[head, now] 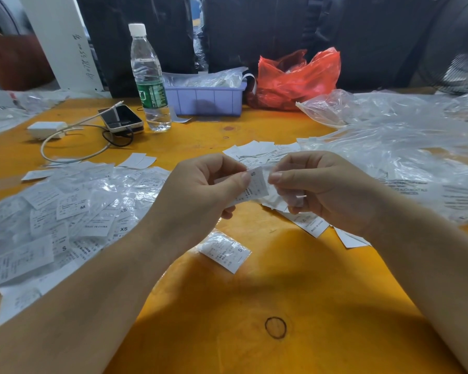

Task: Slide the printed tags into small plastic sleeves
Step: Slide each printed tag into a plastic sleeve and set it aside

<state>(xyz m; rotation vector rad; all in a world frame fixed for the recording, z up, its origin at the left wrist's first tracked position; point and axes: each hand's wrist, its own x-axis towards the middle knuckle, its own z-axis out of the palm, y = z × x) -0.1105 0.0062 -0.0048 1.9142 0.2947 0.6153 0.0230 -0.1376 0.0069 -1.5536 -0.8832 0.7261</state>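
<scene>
My left hand (200, 184) pinches a white printed tag (256, 186) marked S between thumb and fingers, above the orange table (295, 292). My right hand (316, 184) pinches a small clear plastic sleeve (274, 194) right beside the tag's edge; the sleeve is hard to make out. One sleeved S tag (224, 251) lies on the table just below my hands. A heap of sleeved tags (65, 220) covers the left side. Loose bare tags (260, 152) lie behind my hands.
A water bottle (149, 76), a phone (122, 118) with charger and cable (46, 129), a purple bin (204, 97) and a red bag (297, 76) stand at the back. Clear plastic bags (403, 141) pile up on the right. A rubber band (275, 327) lies near me.
</scene>
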